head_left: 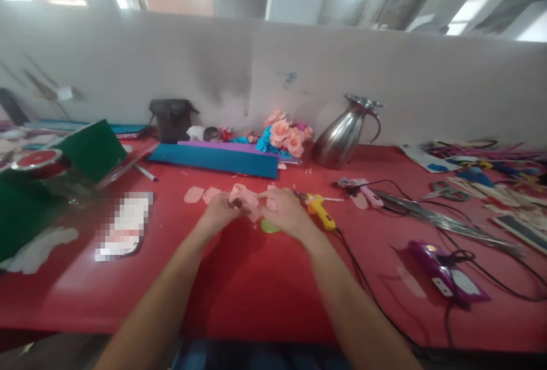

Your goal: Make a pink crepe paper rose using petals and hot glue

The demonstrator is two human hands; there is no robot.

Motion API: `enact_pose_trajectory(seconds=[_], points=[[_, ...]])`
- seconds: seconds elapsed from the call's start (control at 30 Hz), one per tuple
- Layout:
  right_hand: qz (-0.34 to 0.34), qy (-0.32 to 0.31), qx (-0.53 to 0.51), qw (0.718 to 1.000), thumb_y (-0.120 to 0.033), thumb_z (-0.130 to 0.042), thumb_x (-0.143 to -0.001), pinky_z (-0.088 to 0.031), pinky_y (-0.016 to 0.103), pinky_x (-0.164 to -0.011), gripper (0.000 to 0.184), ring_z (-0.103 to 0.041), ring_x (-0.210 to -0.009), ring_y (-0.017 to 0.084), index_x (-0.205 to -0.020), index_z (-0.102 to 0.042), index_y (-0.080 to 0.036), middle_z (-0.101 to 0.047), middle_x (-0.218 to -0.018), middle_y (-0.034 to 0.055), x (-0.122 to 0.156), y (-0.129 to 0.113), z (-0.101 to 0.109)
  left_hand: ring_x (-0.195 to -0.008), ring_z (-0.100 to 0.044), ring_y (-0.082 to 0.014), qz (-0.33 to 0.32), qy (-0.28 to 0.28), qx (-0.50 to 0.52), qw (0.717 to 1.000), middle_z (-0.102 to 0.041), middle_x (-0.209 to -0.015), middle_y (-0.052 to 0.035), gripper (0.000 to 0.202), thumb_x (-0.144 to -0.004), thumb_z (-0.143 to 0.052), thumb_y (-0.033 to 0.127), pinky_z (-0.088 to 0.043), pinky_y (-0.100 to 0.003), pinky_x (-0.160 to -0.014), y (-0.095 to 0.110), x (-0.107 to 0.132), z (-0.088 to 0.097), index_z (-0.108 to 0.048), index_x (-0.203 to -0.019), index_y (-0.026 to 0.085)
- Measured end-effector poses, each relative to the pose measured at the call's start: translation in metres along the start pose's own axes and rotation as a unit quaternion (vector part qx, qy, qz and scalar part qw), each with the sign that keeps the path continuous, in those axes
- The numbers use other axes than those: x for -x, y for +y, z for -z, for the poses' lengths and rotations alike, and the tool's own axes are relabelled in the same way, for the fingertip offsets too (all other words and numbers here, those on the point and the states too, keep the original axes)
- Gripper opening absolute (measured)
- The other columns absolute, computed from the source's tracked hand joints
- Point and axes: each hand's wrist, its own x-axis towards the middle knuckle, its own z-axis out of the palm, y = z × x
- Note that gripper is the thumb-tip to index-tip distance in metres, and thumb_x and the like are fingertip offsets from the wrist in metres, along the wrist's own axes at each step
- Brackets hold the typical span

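Observation:
A pink paper flower (243, 194), partly formed, is between my hands above the red table. My left hand (219, 214) grips it low on its left side, fingers closed. From the right, my right hand (287, 211) pinches a pink paper petal (272, 202) against the flower; its fingertips are blurred. Loose pink petals (194, 194) lie on the table beyond my left hand. A yellow glue gun (321, 212) rests just right of my right hand, its nozzle side partly hidden. Under that hand shows a lime-green piece (269, 226).
Blue paper (213, 159) lies behind my hands, with finished pink paper roses (282, 132) and a metal jug (344, 133) farther back. Right are scissors (447, 190), a purple power strip (448, 276) and trailing cords. A tape roll (40, 162) and green paper (92, 147) stand left.

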Motion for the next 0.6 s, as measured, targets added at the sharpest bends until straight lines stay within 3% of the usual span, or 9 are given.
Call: enact_pose_trajectory(seconds=[0.1,0.2,0.4,0.5,0.6], points=[[0.001,-0.044,0.008,0.999,-0.023,-0.058,-0.076,-0.038,0.029,-0.071,0.014,-0.06,-0.079,0.021,-0.078,-0.071,-0.023,-0.071,-0.077,0.0042,-0.01,-0.014,-0.012,-0.064,-0.053,-0.0154,-0.016,0.002,-0.044,0.999,-0.058,-0.063,-0.0008,0.017,-0.064,-0.065,0.033,-0.039,-0.026,-0.058,-0.005,-0.004,-0.003,-0.06,-0.064,0.016],[-0.018,-0.032,-0.01,0.999,-0.019,-0.055,-0.075,-0.036,0.027,-0.062,0.016,-0.059,-0.071,0.019,-0.069,-0.07,-0.022,-0.07,-0.07,0.0032,-0.009,-0.013,-0.019,-0.06,-0.051,-0.0154,-0.018,0.013,-0.076,0.997,-0.053,-0.058,0.0011,0.018,-0.064,-0.065,0.034,-0.038,-0.025,-0.054,-0.008,-0.007,-0.006,-0.058,-0.066,0.017],[-0.106,0.069,-0.151,0.98,-0.027,-0.052,-0.08,-0.038,0.026,-0.059,0.023,-0.06,-0.065,0.018,-0.073,-0.073,-0.019,-0.071,-0.073,0.0049,-0.002,0.001,-0.012,-0.054,-0.039,-0.0106,-0.046,0.043,-0.055,0.997,-0.041,-0.06,0.0048,0.018,-0.081,-0.05,0.039,-0.033,-0.023,-0.053,-0.002,-0.002,-0.01,-0.051,-0.084,0.021],[-0.15,0.137,-0.282,0.938,-0.033,-0.055,-0.079,-0.042,0.027,-0.064,0.025,-0.062,-0.069,0.018,-0.082,-0.074,-0.018,-0.072,-0.076,0.0045,-0.001,0.006,-0.009,-0.057,-0.038,-0.0112,-0.056,0.063,0.03,0.996,-0.036,-0.061,0.0044,0.023,-0.089,-0.038,0.04,-0.033,-0.023,-0.056,-0.001,-0.001,-0.013,-0.05,-0.087,0.021],[-0.207,0.176,-0.423,0.865,-0.035,-0.06,-0.073,-0.044,0.028,-0.061,0.027,-0.059,-0.063,0.017,-0.085,-0.074,-0.016,-0.07,-0.069,0.0037,-0.003,0.008,-0.014,-0.06,-0.04,-0.0104,-0.055,0.069,0.121,0.989,-0.041,-0.063,0.0035,0.025,-0.088,-0.044,0.042,-0.034,-0.022,-0.059,-0.003,-0.002,-0.018,-0.052,-0.082,0.02]])
